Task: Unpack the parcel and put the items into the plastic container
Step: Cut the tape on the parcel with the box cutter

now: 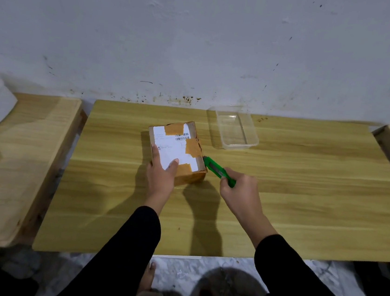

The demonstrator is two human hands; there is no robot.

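Stained white wall behind; wooden table carries all. Taped cardboard parcel lies just left of knife grip, long axis running away from holder. Clear plastic container beyond that grip, nothing between. Left hand flat, pressing parcel's near corner. Right hand clenched round green utility knife, tip touching parcel's right edge.

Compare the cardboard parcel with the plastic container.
The cardboard parcel is opaque, taped and labelled; the plastic container is clear and plain. The parcel is closed; the container is open-topped and empty. The left hand steadies the parcel; nothing touches the container. Both sit on the wooden table.
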